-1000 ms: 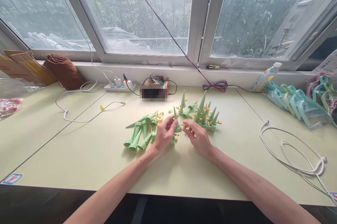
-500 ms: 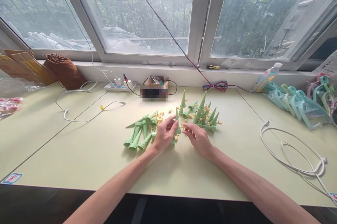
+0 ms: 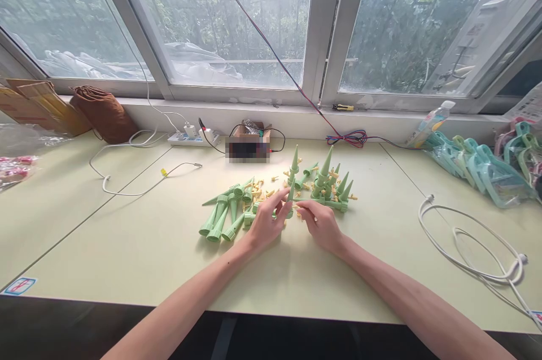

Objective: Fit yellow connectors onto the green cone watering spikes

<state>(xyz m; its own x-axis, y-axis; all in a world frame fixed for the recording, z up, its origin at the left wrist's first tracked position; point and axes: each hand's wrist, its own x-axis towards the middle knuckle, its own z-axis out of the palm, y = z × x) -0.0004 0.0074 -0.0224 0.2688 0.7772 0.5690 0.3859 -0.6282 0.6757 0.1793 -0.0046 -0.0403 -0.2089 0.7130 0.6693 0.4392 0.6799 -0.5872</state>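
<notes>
My left hand point(image 3: 269, 218) is closed round a green cone point(image 3: 291, 193) that points upward. Close on its right, my right hand point(image 3: 319, 220) pinches a small yellow piece point(image 3: 297, 207) against the side of that cone. Several green cones point(image 3: 218, 227) lie in a pile left of my left hand, with small yellow pieces point(image 3: 257, 193) beside them. Behind my hands one green cone point(image 3: 294, 163) stands upright. A cluster of upright green cones with yellow pieces point(image 3: 325, 171) stands behind my right hand.
A power strip point(image 3: 193, 139) and a small box point(image 3: 254, 133) sit along the window wall. White cables point(image 3: 127, 195) lie at the left, a coiled white cable point(image 3: 466, 275) at the right. Wrapped teal items point(image 3: 486, 171) and a bottle point(image 3: 432, 123) are at the back right.
My left hand has moved slightly right with the cone, closer to my right hand. The yellow piece between my right fingers now meets the cone.
</notes>
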